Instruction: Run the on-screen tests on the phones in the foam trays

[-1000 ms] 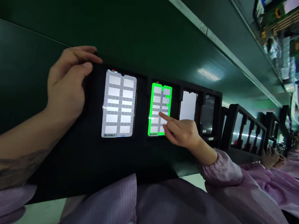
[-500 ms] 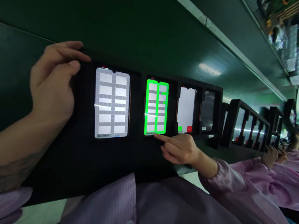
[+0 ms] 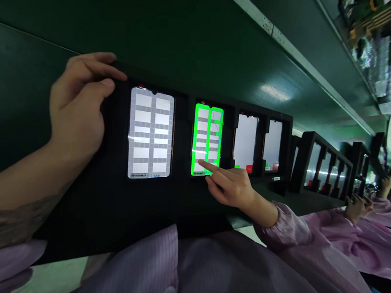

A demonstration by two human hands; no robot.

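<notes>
My left hand [image 3: 78, 104] grips the far left edge of a long black tray [image 3: 152, 197], its thumb on the near side and its fingers stretched over the edge. Beside it in the tray lies a phone screen [image 3: 151, 135] lit with white blocks on a grey grid. My right hand [image 3: 232, 184] points its index finger onto the lower left of a second phone screen [image 3: 208, 130], the other fingers curled and holding nothing. Green bands border and divide that second screen. Two further screens, a third [image 3: 246, 139] and a fourth [image 3: 273, 142], glow pale grey with green and red corner squares.
Another black tray [image 3: 327, 166] with several screens stands to the right along the green bench [image 3: 176, 38]. A co-worker's hands [image 3: 357, 205] rest near it. A metal strip [image 3: 264, 25] runs across the bench. Clear plastic items [image 3: 381, 62] lie at the far right.
My right index finger has moved from the second screen's bottom edge up onto its lower left. The fourth screen has turned from dark to pale grey with coloured squares. My left hand stays at the tray edge.
</notes>
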